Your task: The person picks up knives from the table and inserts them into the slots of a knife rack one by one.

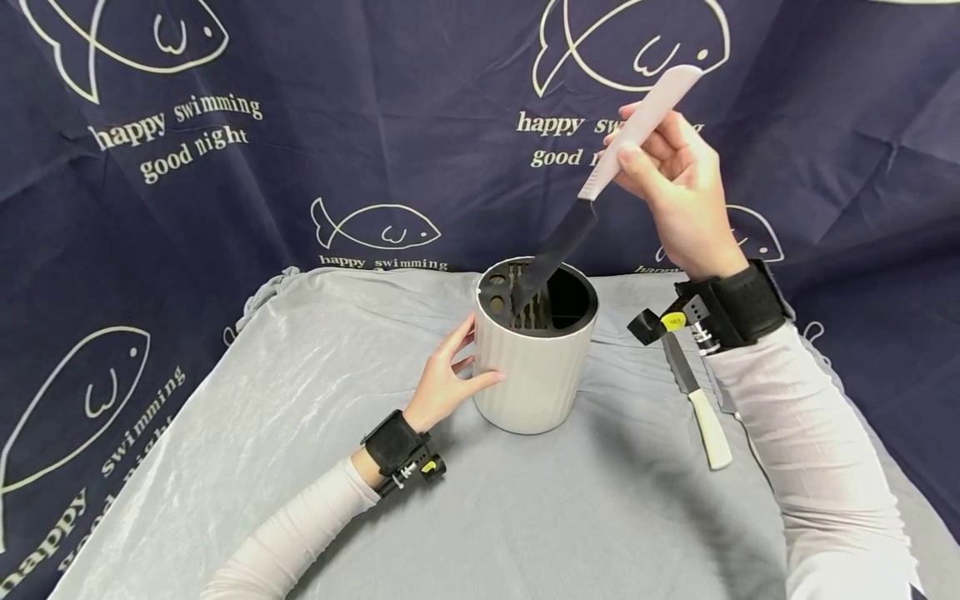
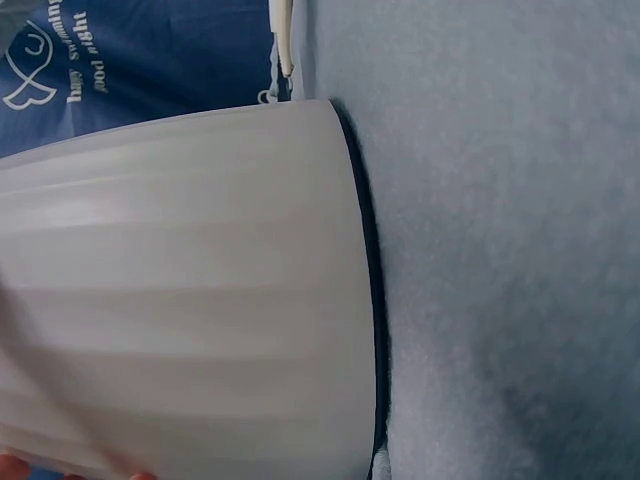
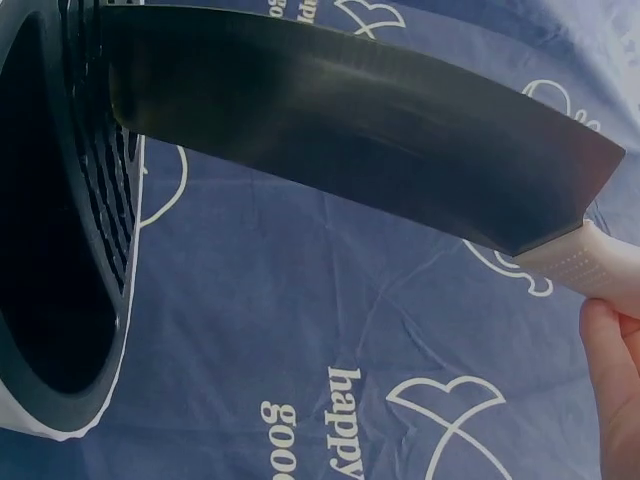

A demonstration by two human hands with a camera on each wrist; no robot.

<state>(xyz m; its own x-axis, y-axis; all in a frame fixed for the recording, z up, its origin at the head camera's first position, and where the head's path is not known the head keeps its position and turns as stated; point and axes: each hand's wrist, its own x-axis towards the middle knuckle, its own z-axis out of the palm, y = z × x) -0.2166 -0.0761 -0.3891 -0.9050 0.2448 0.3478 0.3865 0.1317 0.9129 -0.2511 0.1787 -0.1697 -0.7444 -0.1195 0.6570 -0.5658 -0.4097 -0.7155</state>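
In the head view my right hand (image 1: 686, 179) pinches the pale pink handle of a broad, black-bladed kitchen knife (image 1: 562, 242), thumb on the near side. The knife slants down to the left, its blade end at the slots in the black top of a white ribbed knife block (image 1: 534, 383). The right wrist view has the wide blade (image 3: 350, 125) meeting the slotted top close up. My left hand (image 1: 442, 387) holds the block's left side, thumb across the front and fingers round behind, partly hidden. White ribbed wall (image 2: 190, 280) fills much of the left wrist view.
A smaller knife (image 1: 708, 429) with a cream handle and dark blade lies on the grey cloth (image 1: 622, 517), right of the block, near my right forearm. Behind the table hangs a navy curtain (image 1: 450, 100) with fish drawings. The block's top also has round holes and a large opening.
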